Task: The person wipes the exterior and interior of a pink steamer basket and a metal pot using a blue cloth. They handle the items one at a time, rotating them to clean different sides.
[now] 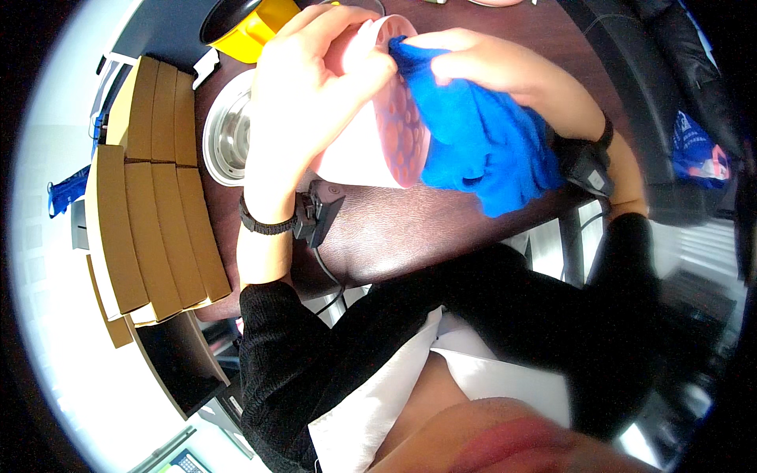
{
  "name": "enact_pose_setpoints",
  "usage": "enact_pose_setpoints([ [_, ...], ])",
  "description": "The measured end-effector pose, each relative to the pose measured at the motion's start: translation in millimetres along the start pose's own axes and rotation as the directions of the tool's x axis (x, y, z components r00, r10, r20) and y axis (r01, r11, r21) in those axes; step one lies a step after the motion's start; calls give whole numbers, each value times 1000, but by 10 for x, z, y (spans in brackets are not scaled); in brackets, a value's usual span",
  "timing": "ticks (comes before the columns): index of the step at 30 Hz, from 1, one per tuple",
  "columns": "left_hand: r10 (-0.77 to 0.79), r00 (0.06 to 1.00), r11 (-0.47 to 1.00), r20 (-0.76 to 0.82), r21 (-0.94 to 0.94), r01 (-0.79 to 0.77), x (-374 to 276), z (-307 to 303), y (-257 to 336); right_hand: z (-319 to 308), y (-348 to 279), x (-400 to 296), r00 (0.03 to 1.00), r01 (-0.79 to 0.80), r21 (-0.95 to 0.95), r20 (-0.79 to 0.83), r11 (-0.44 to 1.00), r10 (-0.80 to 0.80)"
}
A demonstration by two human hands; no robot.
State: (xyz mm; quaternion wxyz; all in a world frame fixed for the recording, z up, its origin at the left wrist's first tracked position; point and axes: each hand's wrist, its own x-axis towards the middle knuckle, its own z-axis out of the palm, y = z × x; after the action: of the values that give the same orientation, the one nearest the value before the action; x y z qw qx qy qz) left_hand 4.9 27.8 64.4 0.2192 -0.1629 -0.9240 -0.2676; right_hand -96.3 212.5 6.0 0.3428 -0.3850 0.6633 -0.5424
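Note:
A pink plastic basket with round holes (402, 136) is tilted above the dark table's front part. Around its upper side my left hand (325, 77) is closed, gripping it near the rim. My right hand (467, 59) pinches a blue cloth (479, 136) against the perforated face of the basket. The cloth hangs down from those fingers towards the table edge. Part of the basket is hidden behind my left hand, which is overexposed. Each wrist bears a black strap with a small device.
Left of my left hand stands a stainless steel bowl (227, 136). Behind it is a yellow pot with a dark inside (251, 29). Stacked brown cardboard boxes (159, 230) line the table's left side. A black chair (627, 106) stands at the right. A cable hangs over the table's front edge.

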Motion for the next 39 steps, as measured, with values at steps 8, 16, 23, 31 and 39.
enact_pose_setpoints([
  [8, -90, 996, 995, -27, -41, 88, 17, 9, 18, -31, -111, -182, 894, 273, -843, 44, 463, -447],
  [16, -164, 986, 984, -8, -72, 163, -26, -6, -125, -89, -192, -257, 927, 218, -753, -40, 621, -373],
  [23, -93, 995, 995, -47, -43, 91, -35, 9, -87, -105, -75, -204, 930, 326, -511, 22, 795, -368],
  [31, -88, 995, 996, -54, -37, 86, -32, -11, -67, -79, -94, -207, 976, 205, 3, -75, 979, -205],
  [39, -25, 996, 1000, -91, -14, 23, -79, 6, -222, -386, -256, -497, 934, 60, -84, -346, 995, -85],
])
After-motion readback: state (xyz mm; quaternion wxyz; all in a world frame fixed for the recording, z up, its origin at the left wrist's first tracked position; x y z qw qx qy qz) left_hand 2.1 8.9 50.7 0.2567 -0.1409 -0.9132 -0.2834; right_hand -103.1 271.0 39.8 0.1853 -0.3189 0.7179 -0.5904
